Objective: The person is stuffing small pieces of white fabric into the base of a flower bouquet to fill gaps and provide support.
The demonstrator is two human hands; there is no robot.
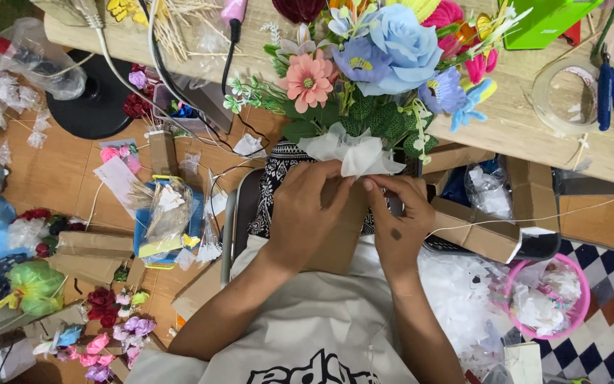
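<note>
A bouquet of artificial flowers [385, 53], with a big pale blue rose, a pink daisy and green leaves, leans against the wooden table edge in front of me. White sheer fabric [353, 153] is gathered under the leaves. My left hand [307, 210] and my right hand [396, 217] meet just below it, and both pinch the lower edge of the white fabric with their fingertips. A brown cardboard piece [342, 235] sits behind my hands, partly hidden.
The wooden table [520, 121] holds a clear tape roll [566, 96], blue-handled pliers [612, 89] and a green box [541, 21]. Cardboard boxes [495, 213] and a pink basket [548, 299] stand at right. On the floor at left lie a blue tray [165, 220] and loose fabric flowers [115, 334].
</note>
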